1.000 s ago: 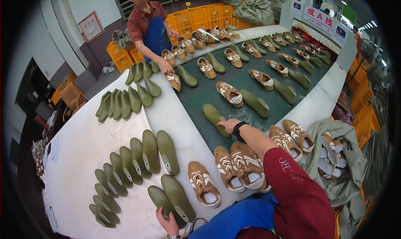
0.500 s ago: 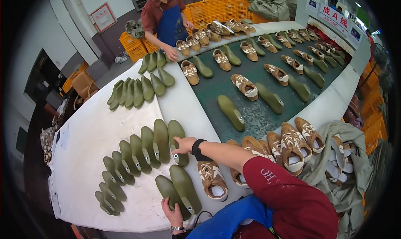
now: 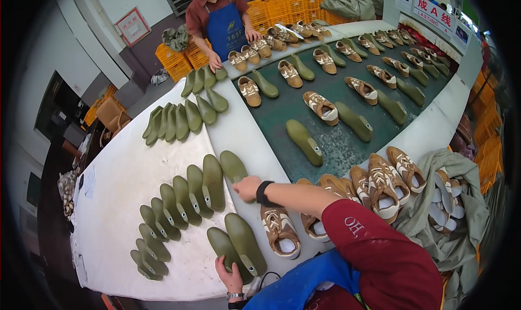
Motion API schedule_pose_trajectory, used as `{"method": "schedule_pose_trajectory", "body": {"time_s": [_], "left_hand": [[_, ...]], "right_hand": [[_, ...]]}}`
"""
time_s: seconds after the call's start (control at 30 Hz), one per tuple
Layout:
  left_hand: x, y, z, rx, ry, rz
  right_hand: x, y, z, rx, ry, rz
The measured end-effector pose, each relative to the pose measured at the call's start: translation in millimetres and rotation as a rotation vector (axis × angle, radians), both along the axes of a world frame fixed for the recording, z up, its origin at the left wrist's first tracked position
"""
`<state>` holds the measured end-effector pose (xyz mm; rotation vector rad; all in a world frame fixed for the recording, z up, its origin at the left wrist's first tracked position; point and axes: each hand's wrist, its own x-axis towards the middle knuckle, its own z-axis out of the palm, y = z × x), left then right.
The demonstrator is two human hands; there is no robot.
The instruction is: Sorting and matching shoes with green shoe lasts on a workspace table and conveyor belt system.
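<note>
My right hand (image 3: 248,188) is closed around the heel end of a green shoe last (image 3: 232,165), whose toe points away from me at the edge of the white table. Two more green lasts lie side by side close to me. My left hand (image 3: 230,276) grips the heel end of the left one (image 3: 222,246), thumb and fingers on either side. Its neighbour, a longer last (image 3: 243,237), lies just right of that hand. A brown and white sneaker (image 3: 280,231) stands right of these lasts, below my right wrist.
A slanting row of several green lasts (image 3: 186,201) lies left of my hands. Paired sneakers and lasts cover the green conveyor belt (image 3: 271,131). More sneakers (image 3: 380,188) line its near edge beside a grey-green sack (image 3: 472,201). A co-worker (image 3: 225,30) stands across the table, one hand by far lasts.
My right hand has closed on the last and shifted slightly right, turning its heel end that way. My left hand keeps its hold. The co-worker's hand has moved slightly left.
</note>
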<state>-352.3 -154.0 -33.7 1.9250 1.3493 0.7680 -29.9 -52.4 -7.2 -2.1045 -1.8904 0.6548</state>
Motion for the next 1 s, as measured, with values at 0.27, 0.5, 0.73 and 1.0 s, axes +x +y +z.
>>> {"method": "schedule_pose_trajectory", "body": {"time_s": [0.27, 0.5, 0.73, 1.0], "left_hand": [[-7.6, -5.2, 0.9, -0.003, 0.02, 0.017], [-6.7, -0.9, -1.5, -0.033, -0.001, -0.028], [-5.5, 5.0, -5.8, -0.036, -0.01, -0.009], [-5.1, 4.6, -4.3, -0.024, -0.026, -0.019]], "right_hand": [[64.6, -44.1, 9.1, -0.036, -0.064, 0.037], [88.1, -107.9, 41.7, 0.067, 0.036, 0.255], [57.6, -263.2, 95.3, -0.481, 0.002, 0.477], [72.7, -322.3, 132.6, -0.155, 0.365, -0.108]]}}
